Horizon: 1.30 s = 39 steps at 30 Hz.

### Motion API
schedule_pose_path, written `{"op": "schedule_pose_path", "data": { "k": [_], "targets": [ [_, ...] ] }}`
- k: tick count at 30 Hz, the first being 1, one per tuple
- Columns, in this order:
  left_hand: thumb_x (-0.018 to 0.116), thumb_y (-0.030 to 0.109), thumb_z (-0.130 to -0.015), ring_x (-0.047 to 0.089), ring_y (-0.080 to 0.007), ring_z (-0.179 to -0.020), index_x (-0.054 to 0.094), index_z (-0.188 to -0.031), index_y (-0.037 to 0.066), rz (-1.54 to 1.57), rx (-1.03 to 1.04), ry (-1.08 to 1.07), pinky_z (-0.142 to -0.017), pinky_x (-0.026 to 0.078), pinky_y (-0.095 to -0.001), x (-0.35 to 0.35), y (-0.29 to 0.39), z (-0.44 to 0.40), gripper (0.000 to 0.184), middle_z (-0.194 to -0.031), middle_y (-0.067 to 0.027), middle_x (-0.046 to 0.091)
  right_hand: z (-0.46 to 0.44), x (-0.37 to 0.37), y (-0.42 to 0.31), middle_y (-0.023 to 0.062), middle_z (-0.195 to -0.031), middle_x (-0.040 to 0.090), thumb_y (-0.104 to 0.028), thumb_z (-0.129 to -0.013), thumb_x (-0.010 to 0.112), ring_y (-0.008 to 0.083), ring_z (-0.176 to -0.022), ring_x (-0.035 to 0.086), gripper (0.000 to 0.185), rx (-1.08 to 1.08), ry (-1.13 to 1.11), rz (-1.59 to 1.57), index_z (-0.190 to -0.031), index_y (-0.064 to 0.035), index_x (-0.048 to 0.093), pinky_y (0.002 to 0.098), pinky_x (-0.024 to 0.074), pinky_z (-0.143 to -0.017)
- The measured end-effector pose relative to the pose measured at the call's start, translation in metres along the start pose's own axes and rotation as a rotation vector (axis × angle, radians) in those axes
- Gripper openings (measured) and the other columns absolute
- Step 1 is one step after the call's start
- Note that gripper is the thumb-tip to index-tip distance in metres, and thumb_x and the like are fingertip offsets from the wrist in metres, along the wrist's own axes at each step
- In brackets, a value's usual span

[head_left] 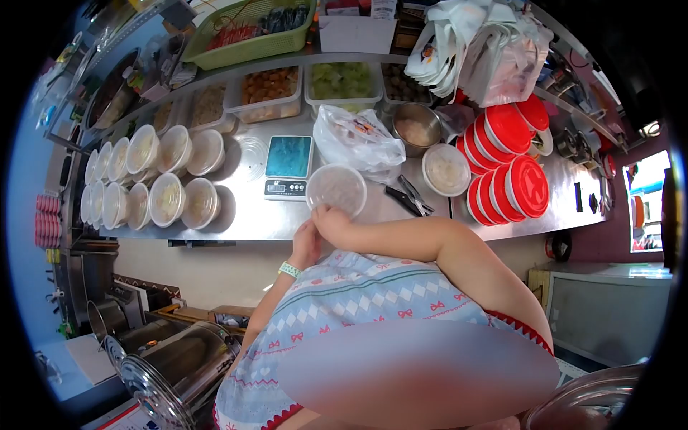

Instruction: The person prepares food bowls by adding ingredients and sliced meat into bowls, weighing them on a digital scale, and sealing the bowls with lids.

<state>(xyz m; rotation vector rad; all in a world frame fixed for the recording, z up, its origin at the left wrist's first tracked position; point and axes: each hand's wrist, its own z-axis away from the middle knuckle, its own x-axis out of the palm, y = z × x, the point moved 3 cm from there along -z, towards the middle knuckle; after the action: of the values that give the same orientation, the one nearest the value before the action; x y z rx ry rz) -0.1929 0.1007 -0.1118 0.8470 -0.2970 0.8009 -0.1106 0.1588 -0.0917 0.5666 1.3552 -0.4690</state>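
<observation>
While the near edge of a round clear plastic tub [337, 188] is touched by the bent fingers of the right hand [333, 223], the left hand [307, 242] is seen just beside it, with a pale band [290, 270] worn on its wrist. Whether the edge is pinched by the right hand cannot be told. How the left fingers are set cannot be told either, since they are partly hidden. The tub is found just past both hands, over the shiny metal table [244, 183].

To the right of the right hand, a black and silver tool [403, 201] is laid down. Past the left hand, to its left, a scale [289, 156] with a blue top is set. Farther left of that hand, many round bowls [168, 199] are lined up. Well to the right of the right hand, tubs with red lids [529, 188] are piled. Straight past the hands, a crumpled white bag [358, 143] is seen, and farther off, a box of green pieces [344, 102].
</observation>
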Motion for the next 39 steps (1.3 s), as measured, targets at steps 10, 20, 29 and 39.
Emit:
{"op": "schedule_pose_path", "data": {
  "k": [10, 20, 29, 39],
  "targets": [
    [0.055, 0.016, -0.094, 0.059, -0.0113, -0.076, 0.062, -0.096, 0.005, 0.003, 0.002, -0.025, -0.067, 0.05, -0.0236, -0.009, -0.006, -0.008, 0.013, -0.086, -0.0019, 0.063, 0.001, -0.003, -0.002, 0.0168, -0.106, 0.054, -0.021, -0.084, 0.058, 0.0278, -0.069, 0.066, 0.037, 0.064, -0.047, 0.023, -0.114, -0.0008, 0.051, 0.0369, 0.0547, -0.047],
    [0.053, 0.018, -0.096, 0.06, -0.0128, -0.082, 0.062, -0.102, 0.005, 0.003, -0.004, -0.014, -0.072, 0.05, -0.0255, -0.007, -0.008, -0.009, 0.017, -0.093, -0.0037, 0.064, 0.008, -0.036, 0.004, 0.0146, -0.106, 0.054, -0.021, -0.082, 0.059, 0.0281, -0.078, 0.064, 0.038, 0.051, -0.031, 0.047, -0.114, -0.001, 0.055, 0.036, 0.0547, -0.048],
    [0.054, 0.018, -0.095, 0.06, -0.0154, -0.089, 0.057, -0.111, 0.002, 0.024, -0.063, -0.131, -0.079, 0.05, -0.028, -0.002, -0.018, -0.011, 0.022, -0.101, -0.0055, 0.063, 0.001, -0.022, 0.002, 0.0162, -0.112, 0.049, -0.021, -0.081, 0.061, 0.0321, -0.08, 0.063, 0.046, 0.088, -0.112, 0.136, -0.12, -0.0008, 0.051, 0.0418, 0.0556, -0.049],
    [0.059, 0.012, -0.092, 0.061, -0.0129, -0.079, 0.057, -0.106, 0.005, -0.01, -0.055, -0.06, -0.071, 0.052, -0.0242, 0.001, -0.015, -0.004, 0.016, -0.092, -0.0036, 0.064, 0.004, -0.036, 0.012, 0.0133, -0.106, 0.053, -0.021, -0.079, 0.062, 0.0256, -0.081, 0.062, 0.039, 0.038, -0.06, 0.078, -0.113, -0.0023, 0.054, 0.0342, 0.0548, -0.053]
  ]
}}
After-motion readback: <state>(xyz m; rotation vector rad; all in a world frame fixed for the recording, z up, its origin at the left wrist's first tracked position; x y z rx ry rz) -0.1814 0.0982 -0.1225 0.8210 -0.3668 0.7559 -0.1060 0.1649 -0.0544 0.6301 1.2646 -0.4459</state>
